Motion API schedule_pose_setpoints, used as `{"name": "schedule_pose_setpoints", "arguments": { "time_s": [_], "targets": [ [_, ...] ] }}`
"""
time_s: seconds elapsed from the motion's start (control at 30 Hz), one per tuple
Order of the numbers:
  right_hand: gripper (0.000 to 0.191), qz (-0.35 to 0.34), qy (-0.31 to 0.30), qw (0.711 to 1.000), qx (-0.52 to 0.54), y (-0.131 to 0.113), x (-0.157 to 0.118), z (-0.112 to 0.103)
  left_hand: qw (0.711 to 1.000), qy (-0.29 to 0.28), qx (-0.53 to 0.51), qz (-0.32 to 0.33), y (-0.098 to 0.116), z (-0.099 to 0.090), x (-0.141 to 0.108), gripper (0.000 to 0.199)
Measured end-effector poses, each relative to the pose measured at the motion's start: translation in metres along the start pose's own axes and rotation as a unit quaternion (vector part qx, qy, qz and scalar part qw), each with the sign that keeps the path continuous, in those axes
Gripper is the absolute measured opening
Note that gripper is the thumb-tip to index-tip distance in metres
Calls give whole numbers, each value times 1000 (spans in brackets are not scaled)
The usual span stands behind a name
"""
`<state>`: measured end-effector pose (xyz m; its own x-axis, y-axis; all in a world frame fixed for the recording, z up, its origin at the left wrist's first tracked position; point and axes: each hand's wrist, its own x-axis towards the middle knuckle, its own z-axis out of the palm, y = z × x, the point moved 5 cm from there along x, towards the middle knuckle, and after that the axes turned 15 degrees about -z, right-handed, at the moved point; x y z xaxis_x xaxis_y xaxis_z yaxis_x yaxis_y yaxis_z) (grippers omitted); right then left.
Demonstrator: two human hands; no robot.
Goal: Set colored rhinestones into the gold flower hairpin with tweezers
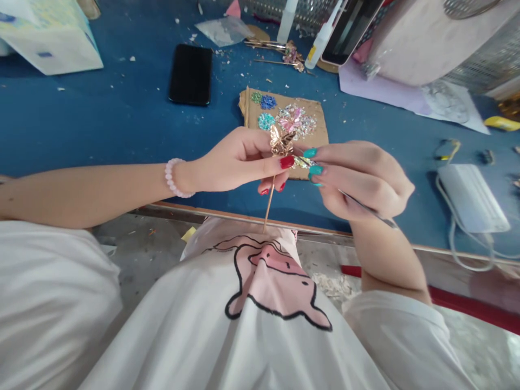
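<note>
My left hand (239, 162), with red nails and a beaded bracelet, is closed on a gold hairpin (281, 140) that has butterfly shapes at its top and a long thin stick pointing down. Close on its right, my right hand (361, 176), with turquoise nails, pinches thin metal tweezers (365, 207) whose tips reach the ornament. The tips are partly hidden by the fingers. Behind both hands lies a cardboard piece (319, 116) with small piles of green, blue, turquoise and clear-pink beads.
A black phone (190, 75) lies on the blue table (134, 116). Gold hairpins (290, 53), a clear bag (224, 31) and white bottles (323, 38) are at the back. To the right is a white device (473, 197) with a cable; a tissue box (52, 40) stands at the left.
</note>
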<state>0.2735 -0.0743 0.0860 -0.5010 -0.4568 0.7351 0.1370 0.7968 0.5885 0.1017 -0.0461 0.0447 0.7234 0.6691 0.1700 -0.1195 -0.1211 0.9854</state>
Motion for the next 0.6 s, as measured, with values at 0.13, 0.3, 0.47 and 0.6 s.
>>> {"name": "schedule_pose_setpoints", "arguments": {
  "time_s": [0.13,0.3,0.47,0.6],
  "targets": [
    [16,3,0,1000,15,0,-1,-2,1000,2,-2,7,2,1,-1,42],
    [13,6,4,999,41,-1,-5,-2,1000,10,-5,-3,4,2,-1,44],
    [13,12,3,999,40,-1,-4,-2,1000,15,16,8,4,2,-1,46],
    [13,17,-8,999,43,0,-4,-2,999,25,29,-4,1,1,-1,52]
  ]
}}
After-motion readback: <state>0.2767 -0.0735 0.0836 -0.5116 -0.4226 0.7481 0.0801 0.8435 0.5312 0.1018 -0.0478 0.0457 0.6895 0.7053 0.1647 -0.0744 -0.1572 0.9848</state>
